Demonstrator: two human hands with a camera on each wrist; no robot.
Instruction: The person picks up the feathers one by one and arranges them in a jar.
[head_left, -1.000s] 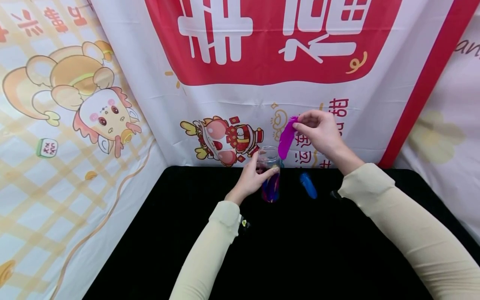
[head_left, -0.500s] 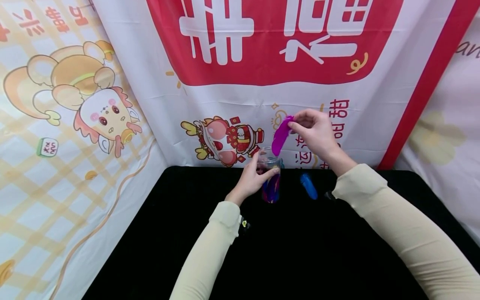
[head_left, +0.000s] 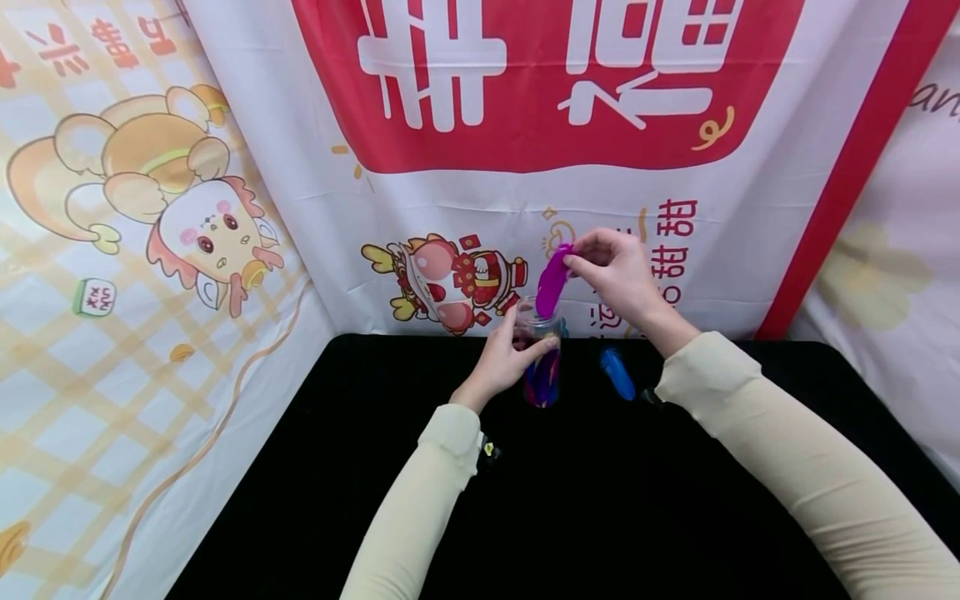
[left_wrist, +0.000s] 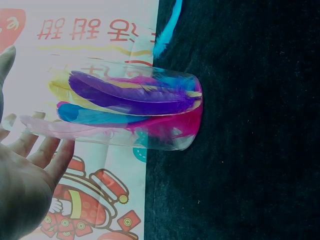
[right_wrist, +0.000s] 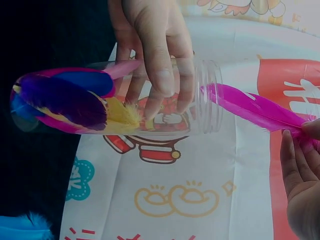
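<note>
A clear jar (head_left: 542, 367) stands upright on the black table, with several purple, yellow, blue and pink feathers (left_wrist: 132, 100) inside. My left hand (head_left: 504, 354) grips the jar around its upper half, the thumb across the near side. Above it my right hand (head_left: 615, 271) pinches a magenta feather (head_left: 552, 282) by its upper end. The feather's lower tip overlaps the jar's mouth (right_wrist: 212, 97) in the right wrist view and slants into the opening. To the jar's right a loose blue feather (head_left: 617, 373) lies on the table.
The black tabletop (head_left: 570, 517) ends at the back against a white and red printed cloth (head_left: 450, 192). Another printed cloth (head_left: 150, 333) hangs along the left side.
My right hand has moved left and slightly down, bringing the magenta feather from beside the jar to its mouth. My left hand and the jar have stayed in place.
</note>
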